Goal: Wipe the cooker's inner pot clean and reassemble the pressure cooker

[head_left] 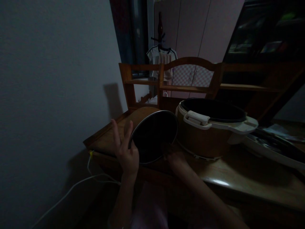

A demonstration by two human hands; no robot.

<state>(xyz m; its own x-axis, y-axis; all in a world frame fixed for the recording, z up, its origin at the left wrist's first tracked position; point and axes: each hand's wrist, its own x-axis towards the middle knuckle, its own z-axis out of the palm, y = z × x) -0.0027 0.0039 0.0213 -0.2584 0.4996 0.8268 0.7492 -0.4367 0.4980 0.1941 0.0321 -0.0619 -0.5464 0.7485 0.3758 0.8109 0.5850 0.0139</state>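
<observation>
A rice cooker inner pot [154,135] with a dark inside and a thin metal rim is tilted on its side on the wooden tabletop, its mouth toward me. My left hand [126,151] grips its left rim, the thumb at the edge and some fingers raised outside. My right hand [173,159] is curled at the lower right of the mouth, its fingertips lost in the dark; what they hold, if anything, cannot be made out. To the right stands the open rice cooker body [200,140], white-trimmed with a handle and a black interior.
Behind the tabletop [221,176] rises a wooden shelf frame [190,62]. A white cable [71,187] hangs at the left by the wall [59,95]. At the right lies a pale, flat object with a dark top [269,144]. Clothes [163,58] hang beyond. The room is dim.
</observation>
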